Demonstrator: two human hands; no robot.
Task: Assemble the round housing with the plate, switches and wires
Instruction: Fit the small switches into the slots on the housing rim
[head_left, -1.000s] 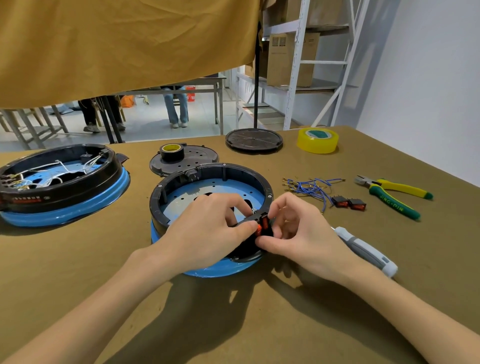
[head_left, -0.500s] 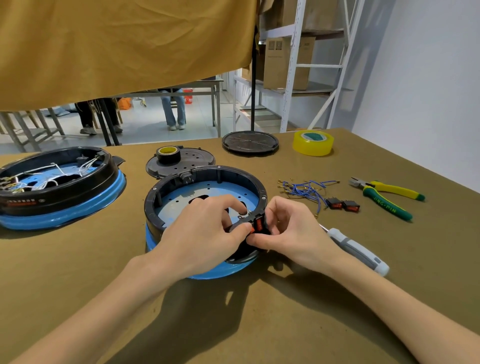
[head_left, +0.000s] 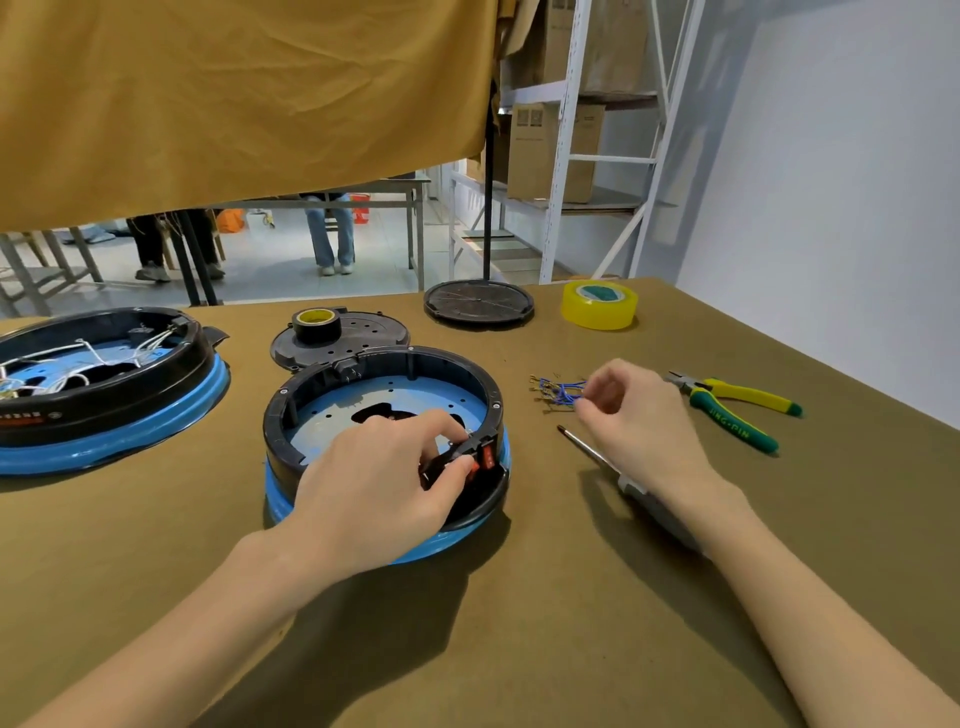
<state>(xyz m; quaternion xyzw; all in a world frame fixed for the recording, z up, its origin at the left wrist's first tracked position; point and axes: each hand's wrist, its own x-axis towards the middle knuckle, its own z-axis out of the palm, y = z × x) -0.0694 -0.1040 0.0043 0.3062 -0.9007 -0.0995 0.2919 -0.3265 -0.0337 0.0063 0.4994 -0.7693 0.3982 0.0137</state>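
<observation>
The round housing (head_left: 384, 364), a black ring on a blue base, sits in front of me with a blue perforated plate (head_left: 332, 415) inside. A red rocker switch (head_left: 488, 457) sits in the rim at the near right. My left hand (head_left: 374, 488) grips the rim there, thumb on the outside by the switch and fingers inside. My right hand (head_left: 639, 421) is off to the right, its curled fingertips at the bundle of blue wires (head_left: 556, 389). Motion blur hides whether they hold a wire. The loose switches are hidden under that hand.
A screwdriver (head_left: 582, 447) lies partly under my right wrist, with yellow-green pliers (head_left: 737, 410) further right. Behind are a yellow tape roll (head_left: 599, 306), a black disc (head_left: 478, 304) and a black cover (head_left: 374, 332) bearing a black tape roll (head_left: 317, 325). A second, wired housing (head_left: 104, 395) sits left.
My right hand has left the switch in the rim and moved right to the blue wires. My left hand stays on the rim by the switch.
</observation>
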